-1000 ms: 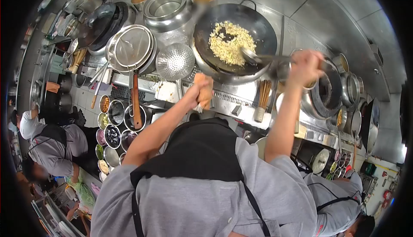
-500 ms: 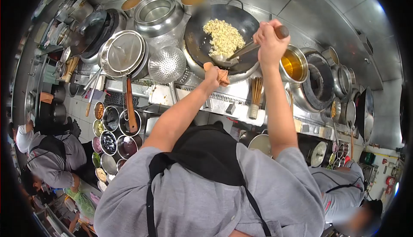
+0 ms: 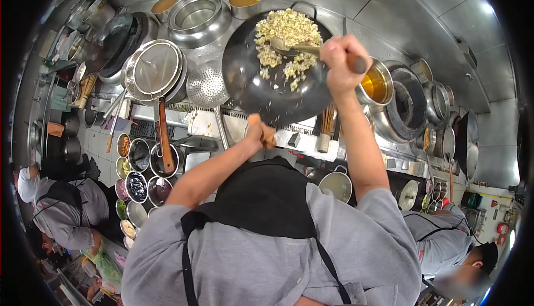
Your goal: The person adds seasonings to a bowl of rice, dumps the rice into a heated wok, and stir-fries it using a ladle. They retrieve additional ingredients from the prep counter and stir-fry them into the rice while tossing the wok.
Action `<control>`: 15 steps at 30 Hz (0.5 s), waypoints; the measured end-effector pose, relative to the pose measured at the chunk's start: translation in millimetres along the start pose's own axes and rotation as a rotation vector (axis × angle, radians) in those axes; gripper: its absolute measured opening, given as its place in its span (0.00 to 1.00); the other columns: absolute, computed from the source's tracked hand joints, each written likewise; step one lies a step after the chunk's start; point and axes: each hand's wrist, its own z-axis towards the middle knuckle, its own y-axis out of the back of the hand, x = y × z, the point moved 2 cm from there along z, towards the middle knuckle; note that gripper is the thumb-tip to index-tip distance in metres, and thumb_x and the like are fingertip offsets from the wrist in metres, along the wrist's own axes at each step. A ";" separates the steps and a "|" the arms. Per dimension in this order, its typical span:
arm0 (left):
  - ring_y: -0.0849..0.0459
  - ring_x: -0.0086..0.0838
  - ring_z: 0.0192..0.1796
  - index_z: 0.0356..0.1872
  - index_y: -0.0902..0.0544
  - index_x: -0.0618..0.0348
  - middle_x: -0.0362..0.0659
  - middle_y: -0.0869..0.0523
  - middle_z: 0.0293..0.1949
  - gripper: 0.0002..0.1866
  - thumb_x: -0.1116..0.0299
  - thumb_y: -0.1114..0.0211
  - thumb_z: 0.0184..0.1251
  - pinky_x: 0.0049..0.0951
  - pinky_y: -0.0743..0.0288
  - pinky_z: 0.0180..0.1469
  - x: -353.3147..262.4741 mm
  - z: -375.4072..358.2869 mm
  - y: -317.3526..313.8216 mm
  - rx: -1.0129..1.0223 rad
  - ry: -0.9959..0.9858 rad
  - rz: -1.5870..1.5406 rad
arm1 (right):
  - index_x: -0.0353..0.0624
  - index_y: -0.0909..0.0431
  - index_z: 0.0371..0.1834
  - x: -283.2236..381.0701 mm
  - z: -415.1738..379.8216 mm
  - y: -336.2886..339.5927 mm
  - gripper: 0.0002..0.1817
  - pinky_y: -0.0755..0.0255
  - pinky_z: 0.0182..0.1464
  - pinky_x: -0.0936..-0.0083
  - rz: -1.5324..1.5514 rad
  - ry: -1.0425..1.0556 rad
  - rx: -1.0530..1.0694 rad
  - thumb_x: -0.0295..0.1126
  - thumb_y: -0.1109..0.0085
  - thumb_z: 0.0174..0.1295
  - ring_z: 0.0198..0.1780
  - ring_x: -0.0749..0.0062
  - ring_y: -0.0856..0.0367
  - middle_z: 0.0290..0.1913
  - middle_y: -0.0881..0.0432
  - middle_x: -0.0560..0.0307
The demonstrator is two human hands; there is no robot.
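Observation:
My right hand (image 3: 342, 64) is closed around the wooden-ended handle of a ladle (image 3: 306, 48). The ladle's bowl lies among pale yellow, crumbly food that looks like fried rice (image 3: 289, 23), heaped in the far half of a black wok (image 3: 242, 78). Loose grains are scattered down the wok's middle. At the wok's near side, my left hand (image 3: 256, 132) is wrapped around an orange-brown cloth (image 3: 268, 137); the grip on the wok beneath it is hidden.
Right of the wok stands a pot of amber oil (image 3: 376, 83), and a bamboo brush (image 3: 325, 133) sits in front. To the left are a perforated skimmer (image 3: 207, 85), a strainer (image 3: 156, 68) and several ingredient bowls (image 3: 137, 186). Co-workers (image 3: 78, 206) are on both sides.
The wok and my left hand with the cloth have come nearer and left. The food has spread and shifted to the far side. The ladle has moved up and away from the near rim.

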 end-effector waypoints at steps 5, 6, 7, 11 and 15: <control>0.14 0.38 0.35 0.42 0.22 0.58 0.45 0.15 0.36 0.10 0.70 0.53 0.71 0.45 0.17 0.40 -9.5 -75.6 -152.0 -0.281 -0.101 0.007 | 0.43 0.33 0.20 -38.5 67.3 27.0 0.13 0.44 0.18 0.79 0.222 -0.525 -0.152 0.19 0.46 0.61 0.14 0.84 0.41 0.15 0.35 0.66; 0.14 0.38 0.37 0.43 0.22 0.59 0.46 0.15 0.37 0.10 0.70 0.52 0.71 0.45 0.17 0.41 -28.0 -66.2 -161.9 -0.191 -0.093 0.024 | 0.43 0.34 0.20 -43.5 72.6 18.2 0.13 0.45 0.18 0.77 0.193 -0.494 -0.162 0.20 0.47 0.61 0.14 0.83 0.42 0.15 0.36 0.65; 0.14 0.38 0.37 0.43 0.22 0.59 0.47 0.15 0.38 0.10 0.69 0.51 0.71 0.45 0.17 0.42 -47.2 -53.9 -168.6 -0.216 -0.109 0.049 | 0.43 0.35 0.19 -48.9 72.5 1.6 0.13 0.45 0.18 0.76 0.166 -0.466 -0.170 0.21 0.48 0.61 0.14 0.82 0.44 0.15 0.37 0.65; 0.14 0.40 0.38 0.36 0.22 0.59 0.48 0.17 0.35 0.07 0.70 0.47 0.67 0.45 0.17 0.41 -51.1 18.4 -58.3 -0.186 -0.207 0.273 | 0.45 0.37 0.18 -65.9 78.4 -22.3 0.14 0.49 0.17 0.75 0.085 -0.251 -0.186 0.23 0.49 0.62 0.13 0.80 0.47 0.15 0.41 0.64; 0.15 0.39 0.37 0.39 0.25 0.58 0.47 0.19 0.34 0.05 0.70 0.44 0.65 0.44 0.18 0.41 -25.6 36.7 5.3 -0.213 -0.169 0.053 | 0.46 0.39 0.18 5.7 106.3 -4.2 0.16 0.50 0.17 0.74 0.201 -0.144 0.068 0.25 0.49 0.63 0.12 0.79 0.49 0.13 0.43 0.64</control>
